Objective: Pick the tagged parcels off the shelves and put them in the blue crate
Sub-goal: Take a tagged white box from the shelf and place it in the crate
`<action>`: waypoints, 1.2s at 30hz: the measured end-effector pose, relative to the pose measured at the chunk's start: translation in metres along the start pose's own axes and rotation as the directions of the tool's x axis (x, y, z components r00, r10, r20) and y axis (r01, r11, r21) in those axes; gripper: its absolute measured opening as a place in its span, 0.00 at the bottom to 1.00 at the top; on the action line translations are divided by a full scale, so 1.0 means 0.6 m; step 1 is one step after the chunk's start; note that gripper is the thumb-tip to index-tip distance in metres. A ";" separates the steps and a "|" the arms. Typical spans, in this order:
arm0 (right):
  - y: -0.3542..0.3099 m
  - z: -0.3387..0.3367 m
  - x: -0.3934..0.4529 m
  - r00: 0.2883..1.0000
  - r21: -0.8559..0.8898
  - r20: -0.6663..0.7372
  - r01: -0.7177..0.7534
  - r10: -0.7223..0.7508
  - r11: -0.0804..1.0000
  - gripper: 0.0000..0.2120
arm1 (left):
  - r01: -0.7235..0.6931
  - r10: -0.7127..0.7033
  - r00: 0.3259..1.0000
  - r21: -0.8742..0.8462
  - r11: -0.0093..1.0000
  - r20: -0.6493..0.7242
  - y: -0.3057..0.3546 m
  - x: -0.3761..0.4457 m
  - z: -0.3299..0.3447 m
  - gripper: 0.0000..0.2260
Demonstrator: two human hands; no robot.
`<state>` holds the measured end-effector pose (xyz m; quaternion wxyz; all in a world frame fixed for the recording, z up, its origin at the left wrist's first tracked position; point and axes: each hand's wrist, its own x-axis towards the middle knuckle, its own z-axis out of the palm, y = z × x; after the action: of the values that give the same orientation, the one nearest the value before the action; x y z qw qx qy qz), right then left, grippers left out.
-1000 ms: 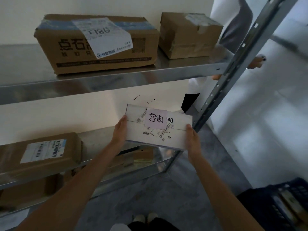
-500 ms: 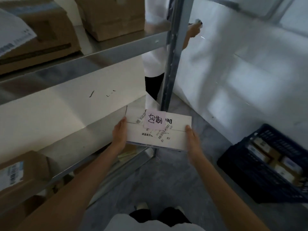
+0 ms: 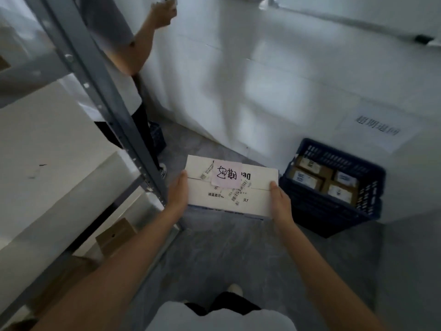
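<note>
Here both hands, left hand and right hand, clasp the white parcel by its ends above the grey floor; the blue crate stands against the white wall, right of the shelf post.

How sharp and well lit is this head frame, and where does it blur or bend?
Head view: dim overall; the white parcel and both hands, left and right, are fairly sharp; the blue crate and wall sign are smeared; the shelf upright leans and bows from the wide lens.
</note>
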<state>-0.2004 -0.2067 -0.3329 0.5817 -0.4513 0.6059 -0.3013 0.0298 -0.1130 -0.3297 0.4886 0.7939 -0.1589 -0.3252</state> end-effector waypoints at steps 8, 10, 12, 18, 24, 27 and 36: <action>0.032 -0.181 0.061 0.974 0.078 -0.214 -0.055 0.071 0.995 0.12 | -0.161 0.141 0.967 0.081 0.984 0.214 0.036 -0.008 0.222 0.15; 0.038 -0.215 0.076 0.958 0.102 -0.266 -0.086 0.111 0.991 0.13 | -0.173 0.136 0.949 0.109 0.979 0.285 0.048 -0.002 0.272 0.15; 0.042 -0.241 0.094 0.937 0.141 -0.316 -0.111 0.151 0.984 0.14 | -0.163 0.109 0.936 0.137 0.977 0.335 0.057 0.008 0.320 0.17; 0.039 -0.293 0.177 0.874 0.191 -0.431 -0.153 0.223 0.969 0.22 | -0.192 0.085 0.869 0.174 0.966 0.487 0.096 0.067 0.453 0.16; 0.033 -0.340 0.251 0.812 0.227 -0.508 -0.196 0.287 0.954 0.24 | -0.190 0.039 0.818 0.207 0.960 0.574 0.125 0.104 0.567 0.18; 0.031 -0.368 0.288 0.790 0.250 -0.525 -0.212 0.316 0.945 0.23 | -0.190 0.010 0.794 0.232 0.954 0.608 0.137 0.119 0.621 0.19; 0.043 -0.513 0.459 0.781 0.304 -0.481 -0.277 0.398 0.911 0.19 | -0.064 -0.141 0.826 0.340 0.938 0.545 0.140 0.156 0.847 0.21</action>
<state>-0.4828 -0.4923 -0.4318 0.4805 -0.1668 0.7778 -0.3692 -0.2372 -0.5477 -0.4478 0.2669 0.7390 -0.3334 -0.5211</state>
